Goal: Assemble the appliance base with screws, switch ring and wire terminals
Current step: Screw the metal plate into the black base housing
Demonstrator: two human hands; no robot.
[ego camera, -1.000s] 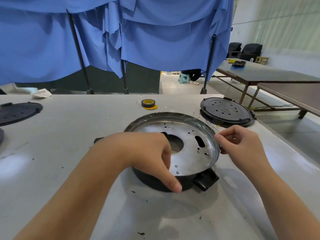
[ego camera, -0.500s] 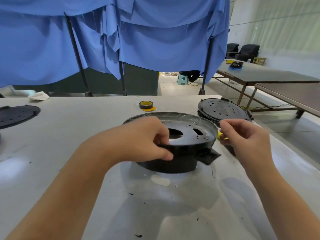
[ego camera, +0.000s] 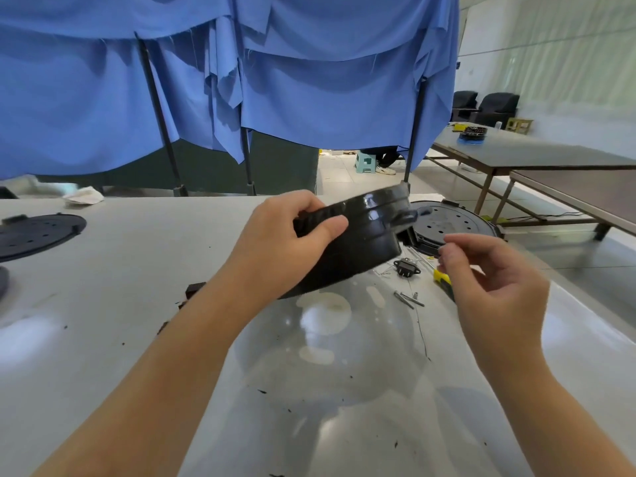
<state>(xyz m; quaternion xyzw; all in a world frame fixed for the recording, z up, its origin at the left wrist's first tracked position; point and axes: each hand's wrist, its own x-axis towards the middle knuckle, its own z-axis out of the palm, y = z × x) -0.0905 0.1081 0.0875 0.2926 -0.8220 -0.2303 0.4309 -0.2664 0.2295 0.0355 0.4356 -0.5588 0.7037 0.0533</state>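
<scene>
A big white table (ego camera: 103, 304) stands in front of blue cloth (ego camera: 309, 80) hung on poles, and more tables sit off to the right. The left hand (ego camera: 285, 242) grips the black base (ego camera: 358, 242) by its near rim, thumb on the outer wall and fingers curled over the edge. The base is lifted off the table and tipped up on its side, so its round wall faces the camera and its open face points away — its inside cannot be seen. A small tab sticks out of the wall on the right. The right hand (ego camera: 488, 277) is just to the right of the base and not touching it; its fingertips are pinched together as if around something tiny, but it is too blurred to tell if anything is there. Under that hand lie a black socket part (ego camera: 407, 267), a yellow-handled tool (ego camera: 442, 278) and some loose screws (ego camera: 407, 299), with a flat black lid (ego camera: 451, 228) behind them. The right hand is the nearer one to these parts — so it will likely bring the next piece left, toward the side of the base with the tab.
</scene>
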